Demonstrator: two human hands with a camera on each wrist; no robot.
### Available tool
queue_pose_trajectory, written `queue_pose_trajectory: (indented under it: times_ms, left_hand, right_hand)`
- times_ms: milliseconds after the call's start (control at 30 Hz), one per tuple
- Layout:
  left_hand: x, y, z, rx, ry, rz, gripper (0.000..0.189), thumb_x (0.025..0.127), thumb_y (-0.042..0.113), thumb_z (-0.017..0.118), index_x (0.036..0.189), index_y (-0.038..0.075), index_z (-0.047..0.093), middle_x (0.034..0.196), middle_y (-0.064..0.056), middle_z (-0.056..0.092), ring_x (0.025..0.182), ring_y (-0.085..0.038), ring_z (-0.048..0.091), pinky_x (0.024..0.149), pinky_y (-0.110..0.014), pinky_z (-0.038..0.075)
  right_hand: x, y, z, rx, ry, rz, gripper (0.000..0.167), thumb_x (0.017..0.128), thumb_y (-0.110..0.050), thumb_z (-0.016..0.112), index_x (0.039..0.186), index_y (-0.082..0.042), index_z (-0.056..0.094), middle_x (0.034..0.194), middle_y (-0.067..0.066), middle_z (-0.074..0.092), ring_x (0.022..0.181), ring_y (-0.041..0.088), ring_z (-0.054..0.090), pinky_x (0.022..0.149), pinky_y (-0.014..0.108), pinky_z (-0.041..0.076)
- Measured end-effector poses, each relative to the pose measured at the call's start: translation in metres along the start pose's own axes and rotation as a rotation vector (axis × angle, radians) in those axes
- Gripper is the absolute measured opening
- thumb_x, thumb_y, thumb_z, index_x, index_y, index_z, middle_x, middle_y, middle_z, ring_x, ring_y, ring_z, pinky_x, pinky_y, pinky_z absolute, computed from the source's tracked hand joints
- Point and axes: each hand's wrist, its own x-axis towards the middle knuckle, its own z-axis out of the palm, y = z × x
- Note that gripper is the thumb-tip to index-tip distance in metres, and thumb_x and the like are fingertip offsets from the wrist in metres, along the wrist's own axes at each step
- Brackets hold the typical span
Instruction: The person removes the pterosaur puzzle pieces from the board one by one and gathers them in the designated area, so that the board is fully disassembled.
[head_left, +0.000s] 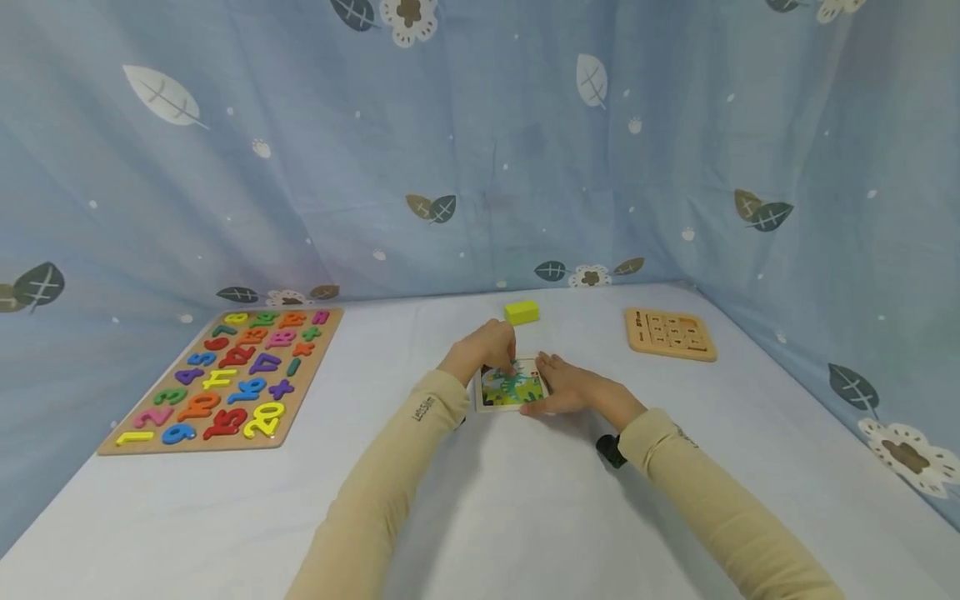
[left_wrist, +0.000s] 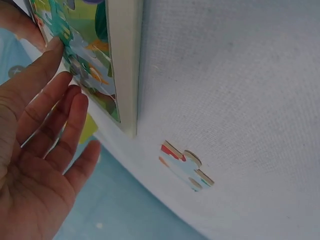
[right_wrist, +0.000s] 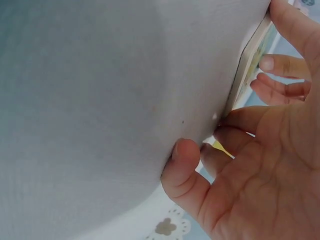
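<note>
A small framed jigsaw puzzle (head_left: 512, 389) with a green dinosaur picture lies on the white tabletop between both hands. My left hand (head_left: 486, 346) reaches over its left side. In the left wrist view, the left thumb (left_wrist: 54, 47) presses the picture while the other fingers are loosely bent and hold nothing. My right hand (head_left: 572, 387) holds the puzzle's right side, thumb at the near corner and fingers along the far part. A loose jigsaw piece (left_wrist: 186, 167) with red and pale blue print lies on the cloth apart from the frame; the head view does not show it.
A yellow-green block (head_left: 521, 312) sits just beyond the puzzle. On the left lies a wooden number board (head_left: 300, 392) with colourful raised numerals. A wooden sliding-number board (head_left: 670, 335) is at the back right. A patterned blue curtain (head_left: 480, 150) hangs behind the table.
</note>
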Motion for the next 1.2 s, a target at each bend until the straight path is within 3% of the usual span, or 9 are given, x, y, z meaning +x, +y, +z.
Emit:
queue_pose_trajectory:
  times_ms: [400, 633, 867, 1067, 1200]
  left_hand:
    - [0.000, -0.003, 0.000, 0.005, 0.008, -0.025, 0.032, 0.077, 0.025, 0.081, 0.102, 0.008, 0.071, 0.102, -0.003, 0.068, 0.096, -0.017, 0.062, 0.087, -0.031, 0.052]
    - [-0.001, 0.003, -0.001, 0.031, 0.013, -0.052, 0.033, 0.078, 0.025, 0.081, 0.102, 0.009, 0.066, 0.104, -0.003, 0.064, 0.098, -0.018, 0.060, 0.089, -0.035, 0.050]
    - [-0.003, 0.009, -0.002, 0.110, -0.002, -0.028, 0.028, 0.080, 0.025, 0.079, 0.102, 0.012, 0.067, 0.106, -0.002, 0.065, 0.098, -0.019, 0.061, 0.087, -0.037, 0.051]
    - [-0.004, 0.008, 0.001, 0.164, 0.032, 0.004, 0.031, 0.081, 0.028, 0.078, 0.106, 0.013, 0.068, 0.108, 0.000, 0.067, 0.099, -0.020, 0.063, 0.089, -0.039, 0.050]
    - [-0.006, 0.007, 0.003, 0.151, 0.055, 0.015, 0.029, 0.081, 0.028, 0.077, 0.105, 0.012, 0.070, 0.107, -0.001, 0.069, 0.098, -0.019, 0.063, 0.088, -0.038, 0.051]
  right_hand:
    - [0.004, 0.001, 0.001, 0.006, 0.004, -0.021, 0.107, 0.085, -0.062, 0.059, 0.152, 0.002, 0.007, 0.161, 0.018, 0.003, 0.149, 0.037, 0.005, 0.118, 0.054, 0.015]
    - [0.005, 0.002, 0.000, -0.001, 0.008, -0.022, 0.108, 0.085, -0.063, 0.058, 0.152, 0.004, 0.006, 0.161, 0.020, 0.003, 0.148, 0.038, 0.004, 0.117, 0.056, 0.014]
    - [0.006, 0.003, 0.001, -0.009, 0.012, -0.019, 0.107, 0.084, -0.062, 0.059, 0.152, 0.003, 0.007, 0.161, 0.019, 0.003, 0.149, 0.037, 0.005, 0.117, 0.055, 0.015]
    - [0.004, 0.001, 0.001, 0.003, 0.010, -0.018, 0.106, 0.085, -0.060, 0.059, 0.152, 0.003, 0.007, 0.161, 0.018, 0.003, 0.149, 0.037, 0.005, 0.117, 0.055, 0.015]
    - [0.003, 0.001, 0.001, 0.010, 0.011, -0.018, 0.106, 0.085, -0.060, 0.060, 0.152, 0.003, 0.007, 0.161, 0.018, 0.004, 0.149, 0.037, 0.005, 0.117, 0.056, 0.015]
